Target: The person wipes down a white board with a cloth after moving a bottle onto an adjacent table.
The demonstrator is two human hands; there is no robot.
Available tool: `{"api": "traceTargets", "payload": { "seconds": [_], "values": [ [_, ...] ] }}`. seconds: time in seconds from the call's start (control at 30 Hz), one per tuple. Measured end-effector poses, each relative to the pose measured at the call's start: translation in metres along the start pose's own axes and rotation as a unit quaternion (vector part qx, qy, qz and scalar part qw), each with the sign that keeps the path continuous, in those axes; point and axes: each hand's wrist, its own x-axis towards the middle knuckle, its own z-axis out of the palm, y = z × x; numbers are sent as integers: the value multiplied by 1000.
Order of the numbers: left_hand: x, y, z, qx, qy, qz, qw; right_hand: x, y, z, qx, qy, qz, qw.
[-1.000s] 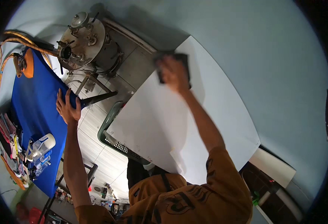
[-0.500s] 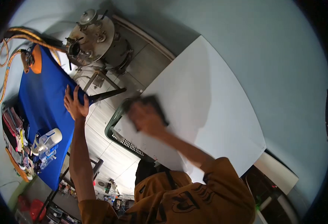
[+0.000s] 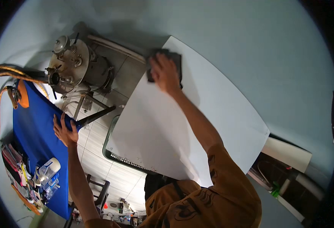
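Near: green basket [image 3: 104, 149] partly beneath the white worktop [image 3: 148, 125]; bottle [image 3: 52, 168] on the blue ironing board [image 3: 34, 129]. Your left hand [image 3: 65, 133] is open, laid on the ironing board's edge. Farther: dark pad [image 3: 177, 62] under your right hand [image 3: 164, 74], near the worktop's far corner; blur hides whether your grip clasps or merely presses. Pad judged light, soft, not fragile; best held palm-flat, mid-pad. Beyond: metal tank [image 3: 98, 72]; the wall [image 3: 228, 49] limits reach.
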Motion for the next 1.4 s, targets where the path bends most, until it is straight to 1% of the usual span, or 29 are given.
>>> {"api": "traceTargets", "payload": {
  "seconds": [0.07,0.1,0.17,0.3,0.43,0.5,0.57,0.63,0.73,0.77,0.83,0.9,0.93,0.97,1.0,1.03,1.07,1.1,1.17,1.23,1.3,1.4],
  "values": [
    [-1,-3,4,-7,12,10,1000,14,50,8,-90,35,89,991],
    [-1,-4,5,-3,14,9,1000,17,67,3,-61,44,125,989],
    [1,-5,5,-10,17,16,1000,15,82,-3,-53,21,111,992],
    [-3,-7,6,-23,21,14,999,-7,93,-13,-54,15,95,994],
    [-3,-6,6,-7,25,24,999,-84,142,-56,-56,20,112,992],
    [-6,-6,7,8,10,8,1000,-131,170,-79,-50,27,131,990],
    [-5,-16,15,-2,23,37,999,-181,198,-99,-66,35,153,985],
    [-8,-18,16,10,3,37,999,-224,226,-117,-82,39,176,980],
    [-6,-45,38,24,23,97,995,-298,264,-150,-100,44,215,971],
    [-4,-51,41,41,34,122,991,-321,278,-161,-99,53,224,968],
    [0,-54,40,103,-21,98,990,-364,305,-176,-103,68,244,962],
    [2,-54,37,167,-104,15,980,-406,329,-196,-121,75,271,952],
    [8,-90,62,166,-104,23,980,-427,339,-206,-125,86,290,945],
    [13,-93,64,439,-210,147,861,-449,353,-213,-126,89,318,935],
    [10,-71,54,362,-267,76,890,-474,369,-217,-129,105,329,930],
    [8,-54,46,286,-309,-4,907,-501,389,-221,-133,122,335,925],
    [5,-45,41,242,-296,-31,924,-524,404,-226,-163,119,369,907],
    [4,-41,40,226,-286,-26,931,-546,416,-231,-192,115,403,888],
    [2,-39,35,216,-275,-17,937,-580,439,-243,-195,132,436,868],
    [3,-35,30,214,-270,-12,939,-593,454,-245,-219,136,507,823],
    [3,-34,29,212,-269,-3,940,-601,463,-244,-214,181,508,815],
    [4,-34,29,210,-267,7,941,-608,455,-240,-242,189,551,776]
  ]
}}
